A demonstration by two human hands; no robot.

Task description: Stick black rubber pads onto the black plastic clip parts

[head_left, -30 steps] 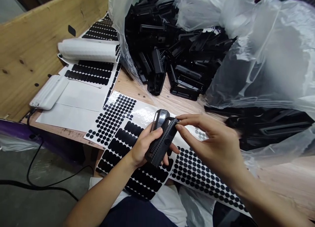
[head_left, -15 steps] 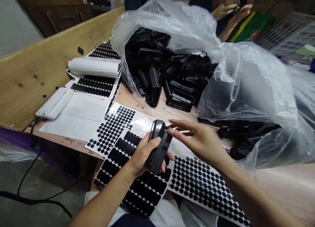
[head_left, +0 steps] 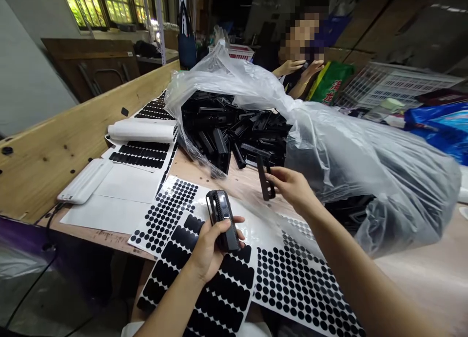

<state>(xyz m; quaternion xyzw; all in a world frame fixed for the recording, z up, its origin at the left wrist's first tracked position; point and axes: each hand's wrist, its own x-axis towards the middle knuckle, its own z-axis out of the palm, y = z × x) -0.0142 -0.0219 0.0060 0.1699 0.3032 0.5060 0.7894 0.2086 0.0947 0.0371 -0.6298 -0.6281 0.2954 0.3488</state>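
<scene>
My left hand [head_left: 207,254] is closed around a glossy black plastic casing [head_left: 225,225] with a carbon-fibre pattern, tilted above the sticker sheets. To its right, my right hand [head_left: 294,185] pinches a slim black plastic frame [head_left: 262,178] with cut-outs, held upright just in front of the bag. Behind both hands, a pile of similar black plastic parts [head_left: 219,144] spills from the mouth of a clear plastic bag [head_left: 329,147]. Beneath my left hand lies a sheet of joined black stickers [head_left: 171,252]. A sheet of round black dots [head_left: 292,269] is at the right.
Another dot sheet [head_left: 166,205] lies left of my hands. A white corded device [head_left: 86,181] and a white roll [head_left: 142,131] rest along the wooden side board [head_left: 87,113]. Across the table, a co-worker's hands [head_left: 300,71] hold a dark object.
My right hand has moved away from the casing toward the bag and now holds a black frame. My left hand still grips the casing, turned somewhat. The camera view has tilted up.
</scene>
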